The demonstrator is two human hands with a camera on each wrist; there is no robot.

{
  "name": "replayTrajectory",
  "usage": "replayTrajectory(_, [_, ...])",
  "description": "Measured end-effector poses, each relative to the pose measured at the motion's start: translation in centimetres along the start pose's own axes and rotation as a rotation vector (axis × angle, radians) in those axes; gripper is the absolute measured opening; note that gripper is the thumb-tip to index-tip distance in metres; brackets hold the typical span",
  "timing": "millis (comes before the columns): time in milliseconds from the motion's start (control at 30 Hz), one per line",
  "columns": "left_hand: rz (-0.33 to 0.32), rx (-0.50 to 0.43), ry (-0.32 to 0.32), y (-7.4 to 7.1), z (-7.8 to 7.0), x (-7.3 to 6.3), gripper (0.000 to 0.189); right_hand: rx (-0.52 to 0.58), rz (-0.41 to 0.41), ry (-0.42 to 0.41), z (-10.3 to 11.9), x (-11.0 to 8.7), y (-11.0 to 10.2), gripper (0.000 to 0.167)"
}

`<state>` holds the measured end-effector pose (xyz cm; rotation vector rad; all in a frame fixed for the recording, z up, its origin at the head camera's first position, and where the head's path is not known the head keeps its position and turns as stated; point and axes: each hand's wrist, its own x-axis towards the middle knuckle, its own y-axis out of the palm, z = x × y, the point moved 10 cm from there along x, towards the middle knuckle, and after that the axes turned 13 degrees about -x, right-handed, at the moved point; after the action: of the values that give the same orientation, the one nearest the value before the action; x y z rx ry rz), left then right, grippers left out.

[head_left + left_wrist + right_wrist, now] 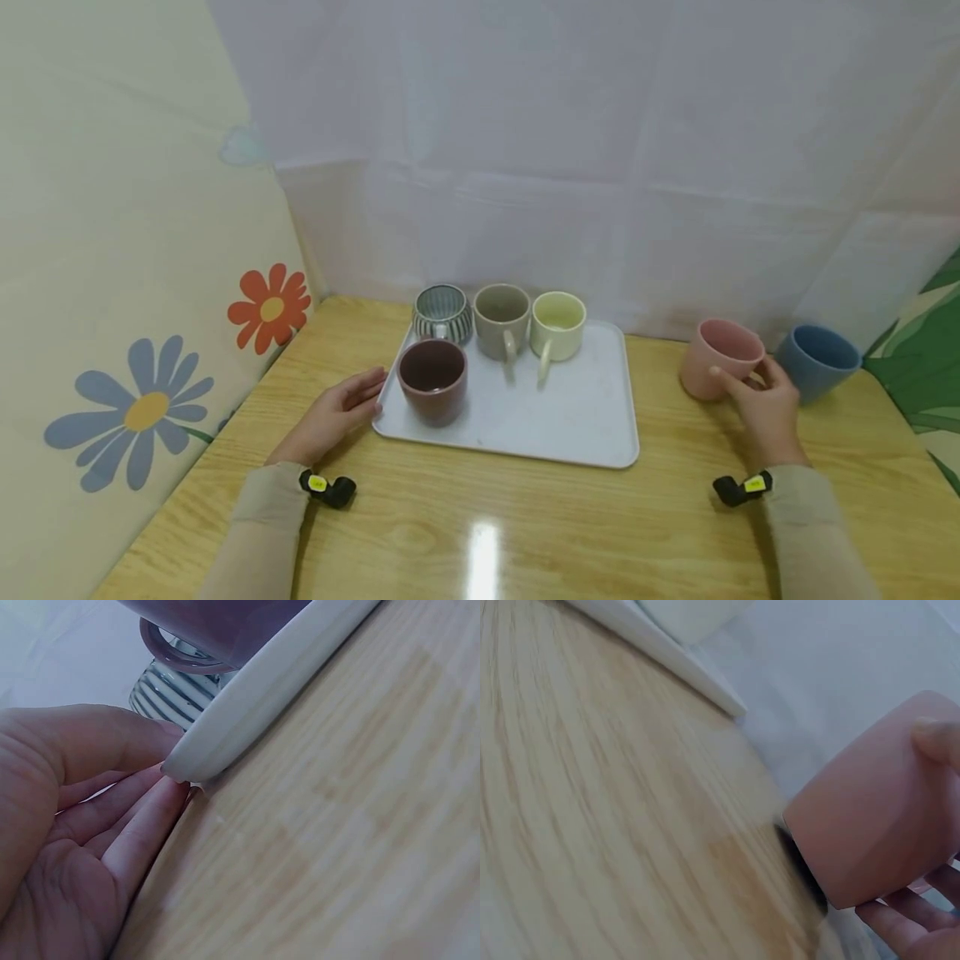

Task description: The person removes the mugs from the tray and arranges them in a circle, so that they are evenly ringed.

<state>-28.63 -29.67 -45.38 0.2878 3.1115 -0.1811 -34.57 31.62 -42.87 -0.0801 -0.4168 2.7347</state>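
Note:
At the tray's left edge, my left hand (335, 417) pinches the rim of the white tray (525, 425), its thumb and fingertips meeting the rim in the left wrist view. On the tray's left side stands a dark mauve mug (433, 387). Behind it is a striped grey-green cup (442, 312), with a taupe mug (502, 325) and a pale yellow mug (557, 321) beside it. My right hand (768, 412) grips a pink mug (712, 362), thumb on its side and fingers at its right. A dark shadow lies under its base in the right wrist view (877, 810).
A blue cup (816, 362) stands just right of the pink mug, close to my right hand. The wooden table (405, 525) meets a white cloth (487, 208) at the back. Flower-printed fabric (146, 412) hangs at the left.

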Motion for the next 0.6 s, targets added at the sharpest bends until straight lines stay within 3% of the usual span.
replayTrajectory(100, [-0.001,0.003,-0.006,0.0,0.0,0.0,0.066,0.004,-0.010,0.006,-0.2,0.3,-0.3,0.074])
replayTrajectory(400, [-0.006,0.007,-0.006,-0.2,0.0,-0.1,0.065,0.166,-0.037,0.066,-1.0,0.9,-0.7,0.080])
replayTrajectory(600, [-0.010,0.008,-0.009,-0.1,-0.1,-0.1,0.065,0.132,-0.043,0.068,-1.3,0.5,-0.8,0.083])
